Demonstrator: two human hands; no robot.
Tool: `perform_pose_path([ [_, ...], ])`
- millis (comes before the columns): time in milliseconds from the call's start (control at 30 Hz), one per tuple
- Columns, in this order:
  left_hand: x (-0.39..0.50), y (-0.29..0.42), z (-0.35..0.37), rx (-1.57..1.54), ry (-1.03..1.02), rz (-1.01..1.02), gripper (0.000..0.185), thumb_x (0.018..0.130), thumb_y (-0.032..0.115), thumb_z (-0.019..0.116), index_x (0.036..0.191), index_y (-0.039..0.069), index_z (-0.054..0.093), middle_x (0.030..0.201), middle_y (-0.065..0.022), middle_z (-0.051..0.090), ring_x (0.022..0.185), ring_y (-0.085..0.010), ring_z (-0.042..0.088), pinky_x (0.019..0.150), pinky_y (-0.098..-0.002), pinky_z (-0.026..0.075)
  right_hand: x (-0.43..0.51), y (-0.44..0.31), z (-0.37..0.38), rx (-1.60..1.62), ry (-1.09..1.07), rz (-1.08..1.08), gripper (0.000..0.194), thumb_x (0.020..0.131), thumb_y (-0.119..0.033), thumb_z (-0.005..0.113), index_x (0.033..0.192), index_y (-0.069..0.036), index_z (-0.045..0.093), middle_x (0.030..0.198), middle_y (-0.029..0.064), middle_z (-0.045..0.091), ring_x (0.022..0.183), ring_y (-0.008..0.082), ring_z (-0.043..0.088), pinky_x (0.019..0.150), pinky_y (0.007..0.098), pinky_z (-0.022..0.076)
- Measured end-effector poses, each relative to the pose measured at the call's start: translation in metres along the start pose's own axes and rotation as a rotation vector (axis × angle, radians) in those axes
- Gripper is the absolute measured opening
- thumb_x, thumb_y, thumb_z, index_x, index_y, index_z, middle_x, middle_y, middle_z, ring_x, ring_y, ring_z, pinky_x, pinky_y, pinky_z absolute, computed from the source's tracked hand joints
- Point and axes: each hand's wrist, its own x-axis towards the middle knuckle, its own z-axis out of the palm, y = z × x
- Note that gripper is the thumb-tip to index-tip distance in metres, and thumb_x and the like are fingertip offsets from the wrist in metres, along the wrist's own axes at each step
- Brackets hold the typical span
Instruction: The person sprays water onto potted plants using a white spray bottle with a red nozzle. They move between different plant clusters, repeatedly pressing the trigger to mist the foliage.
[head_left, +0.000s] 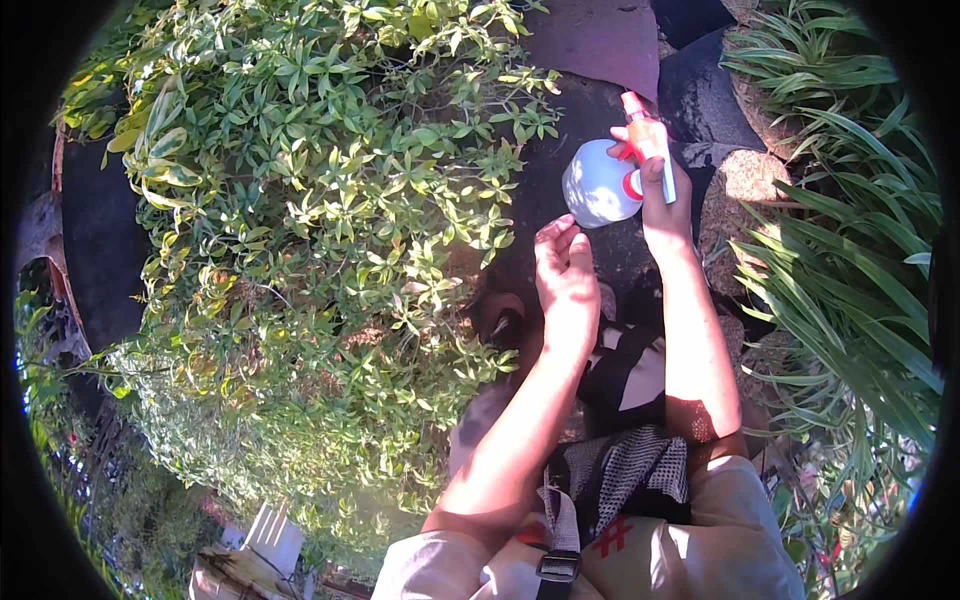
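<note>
My right hand (666, 206) is wrapped around the neck and trigger head of a spray bottle. The trigger sprayer (646, 139) is red and white, with its nozzle pointing up and away from me. Tilted onto its side, the white bottle body (600, 184) hangs to the left of that hand. My left hand (568, 266) is just below the bottle with its palm up, thumb apart from its slightly curled fingers. Its fingertips are close to the bottle's lower edge; I cannot tell whether they touch it. Nothing is seen in this left hand.
A dense leafy shrub (322, 195) fills the left side. Long-leaved plants (862, 262) line the right, beside rough stones (750, 180). Dark sheeting (697, 97) and a purplish-brown sheet (592, 34) cover the ground ahead. A white plastic chair (274, 536) is at lower left.
</note>
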Motion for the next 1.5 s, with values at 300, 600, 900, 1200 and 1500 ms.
perform_pose_path([
  [300, 0.052, 0.009, 0.035, 0.143, 0.021, 0.307, 0.040, 0.100, 0.023, 0.047, 0.130, -0.003, 0.046, 0.128, -0.0247, 0.048, 0.123, -0.0335, 0.046, 0.107, -0.0424, 0.035, 0.055, -0.001, -0.006, 0.296, 0.000, -0.133, 0.044, 0.097, -0.031, 0.047, 0.120, 0.005, 0.060, 0.103, 0.0118, 0.068, 0.103, 0.0216, 0.064, 0.093, 0.0362, 0.0488],
  [600, 0.074, 0.006, 0.061, 0.059, 0.013, 0.205, 0.051, 0.100, 0.033, 0.039, 0.142, 0.004, 0.038, 0.148, -0.0196, 0.031, 0.138, -0.0292, 0.031, 0.113, -0.0420, 0.026, 0.067, 0.027, -0.024, 0.229, -0.002, -0.288, 0.047, 0.097, -0.031, 0.048, 0.123, 0.005, 0.060, 0.097, 0.0099, 0.070, 0.057, 0.0037, 0.048, 0.052, 0.0192, 0.0354],
  [900, 0.080, -0.016, 0.077, -0.305, -0.014, -0.323, 0.060, 0.096, 0.045, 0.041, 0.144, 0.009, 0.039, 0.147, -0.0142, 0.035, 0.141, -0.0305, 0.026, 0.116, -0.0552, 0.013, 0.057, 0.010, -0.059, 0.402, 0.145, -0.199, 0.055, 0.098, -0.055, 0.039, 0.107, -0.002, 0.052, 0.081, 0.0072, 0.055, 0.068, 0.0165, 0.051, 0.067, 0.0313, 0.0450],
  [1200, 0.124, -0.039, 0.080, -0.263, -0.139, -0.448, 0.061, 0.094, 0.051, 0.037, 0.137, 0.010, 0.050, 0.137, -0.0137, 0.054, 0.132, -0.0319, 0.046, 0.114, -0.0614, 0.009, 0.042, 0.001, -0.055, 0.409, -0.055, -0.159, 0.070, 0.100, -0.062, 0.030, 0.105, 0.001, 0.062, 0.087, 0.0093, 0.066, 0.073, 0.0159, 0.060, 0.069, 0.0296, 0.0475],
  [1500, 0.106, -0.014, 0.088, 0.044, -0.846, 0.427, 0.038, 0.095, 0.038, 0.045, 0.109, 0.007, 0.063, 0.104, -0.0105, 0.067, 0.101, -0.0280, 0.063, 0.091, -0.0447, 0.045, 0.029, -0.023, -0.040, 0.527, -0.066, -0.164, 0.075, 0.098, -0.067, 0.026, 0.106, 0.000, 0.060, 0.081, 0.0085, 0.063, 0.071, 0.0167, 0.059, 0.071, 0.0312, 0.0476],
])
